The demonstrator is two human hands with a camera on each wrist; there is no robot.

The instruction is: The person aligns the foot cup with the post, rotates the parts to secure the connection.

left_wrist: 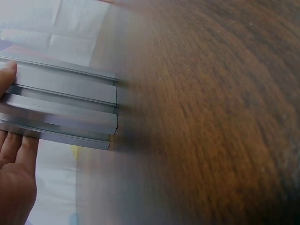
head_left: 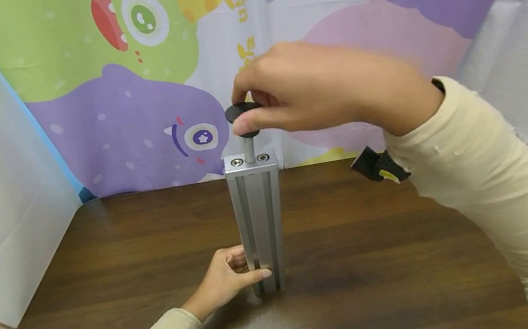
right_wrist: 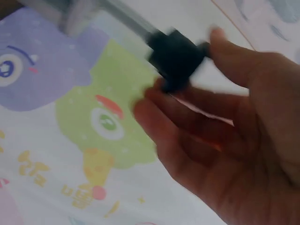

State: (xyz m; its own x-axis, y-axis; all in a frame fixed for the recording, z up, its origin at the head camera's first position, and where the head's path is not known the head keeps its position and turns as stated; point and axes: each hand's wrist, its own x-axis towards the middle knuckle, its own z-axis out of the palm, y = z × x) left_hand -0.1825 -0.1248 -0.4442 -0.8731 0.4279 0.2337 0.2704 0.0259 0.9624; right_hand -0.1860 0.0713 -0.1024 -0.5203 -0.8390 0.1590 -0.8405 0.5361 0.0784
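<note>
hands (head_left: 222, 281): left fingers (head_left: 239, 257) run behind metal profile (head_left: 261, 229) | black knob (head_left: 238, 110): part-covered

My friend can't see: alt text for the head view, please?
A person's right grip holds a black knob above an upright metal post; the left grip holds the post's lower part, on a wooden table before a cartoon curtain.
</note>
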